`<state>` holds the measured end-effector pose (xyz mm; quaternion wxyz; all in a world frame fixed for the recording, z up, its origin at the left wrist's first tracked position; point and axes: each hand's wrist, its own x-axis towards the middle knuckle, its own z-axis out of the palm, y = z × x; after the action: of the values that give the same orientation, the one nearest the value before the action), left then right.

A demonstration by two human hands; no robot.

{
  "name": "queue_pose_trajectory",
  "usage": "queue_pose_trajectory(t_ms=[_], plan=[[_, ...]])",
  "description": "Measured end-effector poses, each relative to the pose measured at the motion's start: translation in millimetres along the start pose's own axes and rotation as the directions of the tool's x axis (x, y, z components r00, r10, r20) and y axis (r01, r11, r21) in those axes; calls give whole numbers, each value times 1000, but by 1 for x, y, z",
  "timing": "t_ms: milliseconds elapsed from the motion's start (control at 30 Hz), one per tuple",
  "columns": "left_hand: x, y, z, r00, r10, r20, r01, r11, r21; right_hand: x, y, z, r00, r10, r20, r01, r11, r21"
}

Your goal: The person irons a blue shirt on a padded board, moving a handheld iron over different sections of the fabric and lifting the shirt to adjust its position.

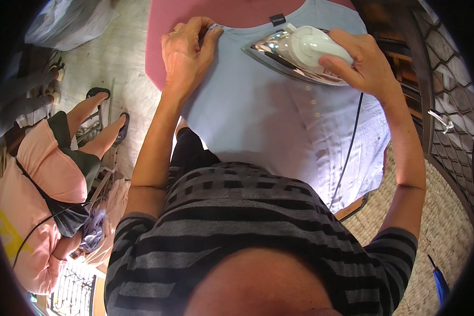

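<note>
A: What do we record closest in?
B: We note a striped top (237,210) at the near edge of the light blue garment (247,110), our landmark. The garment lies spread over a dull red board (158,47).
A: Hands?
B: Right hand (366,66), over the garment's upper right: fingers and thumb curled round the handle of a white-and-silver iron (303,50). Left hand (184,55), at the garment's upper-left edge: thumb and forefinger drawn together, pinching the cloth.
A: Iron position?
B: We log it on the garment's upper part, below the dark neck label (277,20), tip toward the left hand. A black cord (353,139) trails down the garment's right side.
A: Farther out?
B: Left of the garment, well apart, we see another person (42,163) in pale pink; right of it, a metal lattice (454,108).
</note>
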<state>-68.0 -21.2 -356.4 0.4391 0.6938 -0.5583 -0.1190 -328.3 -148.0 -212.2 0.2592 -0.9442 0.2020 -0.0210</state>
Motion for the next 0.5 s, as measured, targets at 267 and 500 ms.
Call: queue_pose_trajectory(t_ms=[267, 500], plan=[[-5, -4, -14, 998, -34, 59, 29, 996, 84, 38, -34, 24, 984, 123, -128, -127, 992, -21], [-42, -11, -62, 972, -158, 175, 131, 979, 158, 67, -55, 37, 960, 242, -139, -243, 970, 16]])
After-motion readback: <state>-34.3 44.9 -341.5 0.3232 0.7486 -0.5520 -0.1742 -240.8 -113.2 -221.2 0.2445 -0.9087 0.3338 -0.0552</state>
